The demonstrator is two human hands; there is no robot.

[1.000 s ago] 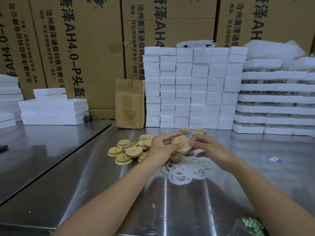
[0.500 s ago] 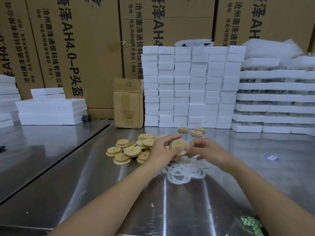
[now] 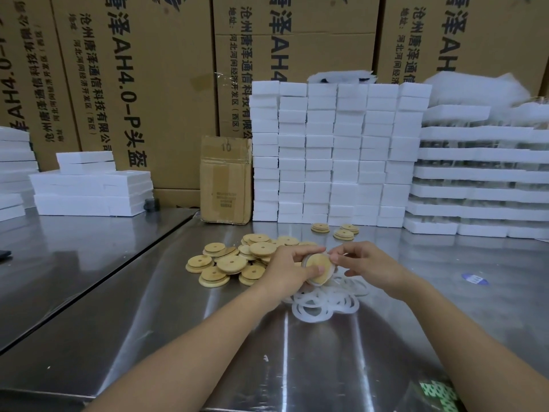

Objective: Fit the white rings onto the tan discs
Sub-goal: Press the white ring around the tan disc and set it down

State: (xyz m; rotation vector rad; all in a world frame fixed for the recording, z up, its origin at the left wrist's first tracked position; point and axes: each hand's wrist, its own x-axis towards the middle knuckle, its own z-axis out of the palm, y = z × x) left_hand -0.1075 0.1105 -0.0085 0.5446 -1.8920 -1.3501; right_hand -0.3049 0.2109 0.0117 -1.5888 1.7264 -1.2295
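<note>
My left hand [image 3: 289,267] grips a tan disc [image 3: 320,266] held on edge above the steel table, with a white ring around its rim. My right hand [image 3: 367,263] pinches that ring at the disc's upper right edge. A heap of loose white rings [image 3: 322,304] lies on the table just below both hands. A pile of tan discs [image 3: 234,263] with small centre holes lies to the left of my left hand. Two or three small stacks of tan discs [image 3: 335,230] sit farther back.
The work goes on over a steel table [image 3: 297,367]; a second steel table [image 3: 74,263] adjoins on the left. A wall of white foam blocks [image 3: 338,153], a small cardboard box [image 3: 225,179] and foam trays [image 3: 481,173] stand behind. Large printed cartons [image 3: 142,84] fill the back.
The disc has tilted and sunk a little toward the ring heap. My right fingers have moved along the ring at the disc's rim.
</note>
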